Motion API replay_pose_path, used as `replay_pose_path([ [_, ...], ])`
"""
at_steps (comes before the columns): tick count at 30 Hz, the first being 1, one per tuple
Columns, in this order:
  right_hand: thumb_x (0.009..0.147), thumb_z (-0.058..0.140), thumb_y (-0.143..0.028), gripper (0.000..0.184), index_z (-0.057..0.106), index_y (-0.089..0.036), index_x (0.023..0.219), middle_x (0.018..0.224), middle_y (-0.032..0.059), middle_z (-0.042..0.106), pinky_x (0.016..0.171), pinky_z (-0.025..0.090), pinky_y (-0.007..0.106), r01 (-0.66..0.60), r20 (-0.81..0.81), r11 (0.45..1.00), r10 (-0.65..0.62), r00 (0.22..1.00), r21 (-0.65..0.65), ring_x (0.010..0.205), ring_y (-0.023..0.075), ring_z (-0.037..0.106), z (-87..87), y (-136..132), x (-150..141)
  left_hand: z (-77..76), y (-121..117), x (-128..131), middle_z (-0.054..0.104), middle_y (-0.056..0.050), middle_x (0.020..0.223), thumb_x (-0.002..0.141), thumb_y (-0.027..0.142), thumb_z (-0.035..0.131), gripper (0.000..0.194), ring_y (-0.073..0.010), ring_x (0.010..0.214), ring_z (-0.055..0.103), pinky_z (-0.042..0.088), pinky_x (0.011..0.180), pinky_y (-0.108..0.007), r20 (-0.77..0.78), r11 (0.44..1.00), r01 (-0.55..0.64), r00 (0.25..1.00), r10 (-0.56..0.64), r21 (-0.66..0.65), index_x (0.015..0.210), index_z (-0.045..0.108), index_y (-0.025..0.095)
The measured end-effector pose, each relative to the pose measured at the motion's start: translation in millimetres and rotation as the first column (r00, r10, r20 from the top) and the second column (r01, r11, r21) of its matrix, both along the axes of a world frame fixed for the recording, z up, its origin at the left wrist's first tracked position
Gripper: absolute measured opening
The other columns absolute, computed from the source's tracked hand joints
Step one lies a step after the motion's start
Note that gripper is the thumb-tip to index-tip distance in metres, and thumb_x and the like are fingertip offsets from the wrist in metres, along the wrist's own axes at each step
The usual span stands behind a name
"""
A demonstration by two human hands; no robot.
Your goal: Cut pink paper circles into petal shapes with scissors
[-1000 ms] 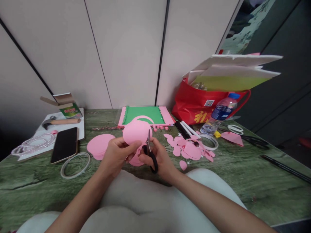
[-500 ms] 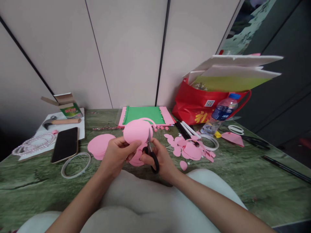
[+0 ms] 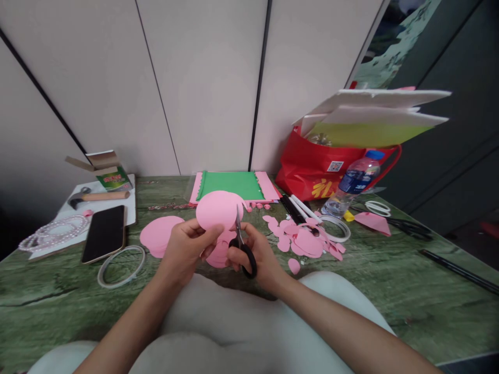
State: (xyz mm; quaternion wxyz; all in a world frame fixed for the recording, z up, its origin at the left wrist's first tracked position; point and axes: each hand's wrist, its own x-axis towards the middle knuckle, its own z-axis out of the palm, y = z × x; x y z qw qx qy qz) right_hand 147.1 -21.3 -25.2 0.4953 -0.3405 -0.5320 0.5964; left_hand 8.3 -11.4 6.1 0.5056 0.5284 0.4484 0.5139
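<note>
Green tabletop (image 3: 74, 306) below, fingers (image 3: 210, 236) grip pink disc (image 3: 215, 210) and scissors (image 3: 239, 234), the cut strip (image 3: 242, 200) (half-hidden) seemingly lower now.

Scissors (image 3: 239, 228) and paper cutouts (image 3: 307, 241) show a craft workspace (image 3: 421, 301).

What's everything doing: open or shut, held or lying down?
Paper, held in left hand
Scissors, held in right hand; open or shut, hard to tell
Box, open
Phone, lying down, screen dark
Bottle, cap on
Bag, open, filled
Hammer, lying down
</note>
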Motion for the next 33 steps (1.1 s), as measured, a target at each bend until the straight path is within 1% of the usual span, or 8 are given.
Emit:
replay_pose_path([
  [5, 0.061, 0.069, -0.037, 0.044, 0.04, -0.02, 0.089, 0.041, -0.0115, 0.05, 0.04, 0.037, 0.02, -0.015, -0.007, 1.0, 0.015, 1.0, 0.005, 0.036, 0.0086, 0.046, -3.8, 1.3, 0.8, 3.4, -1.2, 1.4, 0.046, 0.006, 0.04, 0.069, 0.024, 0.065, 0.016, -0.0038, 0.034, 0.036, 0.026, 0.034, -0.017, 0.042, 1.0, 0.019, 0.999, -0.019, -0.001, 0.06, 0.057, 0.014],
  [8, 0.061, 0.069, -0.037, 0.045, 0.039, -0.021, 0.09, 0.04, -0.0122, 0.049, 0.04, 0.037, 0.019, -0.024, -0.015, 1.0, 0.024, 1.0, -0.001, 0.036, 0.0088, 0.046, -5.7, 1.6, 0.5, 6.0, -1.1, 3.3, 0.053, 0.005, 0.046, 0.068, 0.027, 0.065, 0.016, -0.0058, 0.034, 0.042, 0.029, 0.032, -0.018, 0.089, 0.998, 0.054, 0.995, -0.05, -0.033, 0.062, 0.057, 0.015],
  [10, 0.062, 0.068, -0.036, 0.045, 0.039, -0.02, 0.091, 0.041, -0.0121, 0.05, 0.039, 0.037, 0.019, -0.036, -0.01, 0.999, 0.036, 0.999, -0.001, 0.036, 0.0088, 0.046, -6.7, 1.3, 0.3, 5.8, -0.9, 3.8, 0.054, 0.004, 0.047, 0.068, 0.028, 0.066, 0.019, -0.0056, 0.033, 0.043, 0.029, 0.032, -0.018, 0.095, 0.998, 0.05, 0.994, -0.046, -0.041, 0.059, 0.056, 0.015],
  [14, 0.064, 0.066, -0.036, 0.044, 0.04, -0.019, 0.095, 0.042, -0.011, 0.051, 0.039, 0.038, 0.019, -0.054, 0.047, 0.998, 0.053, 0.998, 0.023, 0.037, 0.0095, 0.047, -8.1, 0.1, 0.2, 1.8, -0.2, 2.5, 0.046, 0.006, 0.038, 0.068, 0.027, 0.066, 0.027, -0.003, 0.032, 0.036, 0.024, 0.033, -0.017, 0.038, 1.0, 0.008, 0.999, -0.007, -0.025, 0.049, 0.052, 0.013],
  [16, 0.064, 0.066, -0.036, 0.044, 0.041, -0.02, 0.095, 0.041, -0.0108, 0.051, 0.039, 0.037, 0.02, -0.05, 0.069, 0.998, 0.048, 0.996, 0.024, 0.037, 0.0099, 0.048, -8.3, -0.1, 0.2, 0.2, 0.2, 1.3, 0.043, 0.006, 0.036, 0.068, 0.027, 0.066, 0.029, -0.0026, 0.032, 0.033, 0.022, 0.034, -0.017, 0.017, 1.0, -0.001, 1.0, 0.001, -0.026, 0.048, 0.052, 0.013],
  [25, 0.058, 0.07, -0.041, 0.052, 0.04, -0.021, 0.095, 0.048, -0.0095, 0.053, 0.037, 0.034, 0.018, -0.037, 0.073, 0.999, 0.038, 0.997, -0.012, 0.037, 0.0087, 0.047, -4.5, -0.2, 1.3, 1.3, -0.8, 0.4, 0.041, 0.007, 0.035, 0.066, 0.027, 0.067, 0.025, -0.0028, 0.033, 0.03, 0.018, 0.035, -0.019, -0.003, 0.999, -0.022, 1.0, 0.022, -0.03, 0.05, 0.053, 0.014],
  [33, 0.061, 0.067, -0.043, 0.048, 0.041, -0.02, 0.094, 0.044, -0.01, 0.051, 0.038, 0.035, 0.019, -0.032, 0.085, 0.999, 0.032, 0.996, -0.005, 0.037, 0.0094, 0.047, -1.3, -1.5, 1.1, 0.7, 0.2, -0.2, 0.039, 0.008, 0.035, 0.069, 0.025, 0.065, 0.026, -0.0023, 0.034, 0.029, 0.019, 0.036, -0.018, 0.013, 1.0, -0.021, 1.0, 0.021, -0.008, 0.05, 0.05, 0.014],
])
